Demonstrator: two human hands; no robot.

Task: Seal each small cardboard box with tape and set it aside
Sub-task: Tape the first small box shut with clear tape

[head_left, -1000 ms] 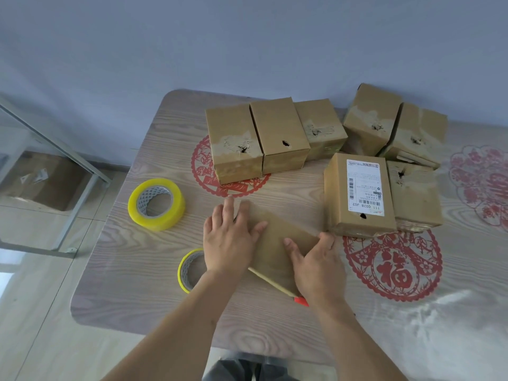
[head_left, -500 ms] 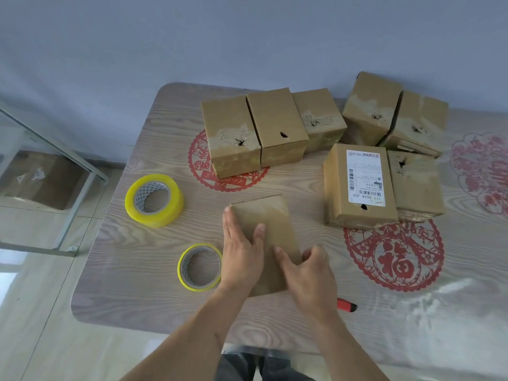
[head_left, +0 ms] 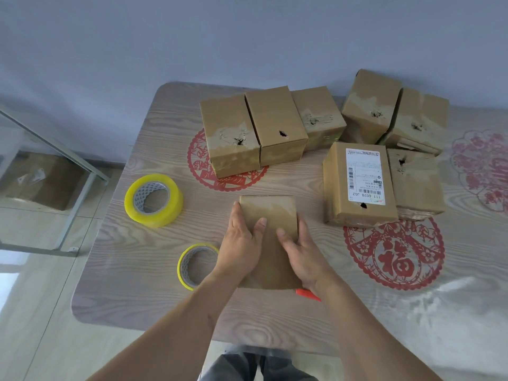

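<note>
Hands — left (head_left: 242,243), right (head_left: 299,251) — grip box (head_left: 270,213) on table (head_left: 132,270).

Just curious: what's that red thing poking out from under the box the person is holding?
Only a red-orange tip shows at the near right corner of the box, beside the right hand. The rest is covered, so I cannot tell what it is.
</note>
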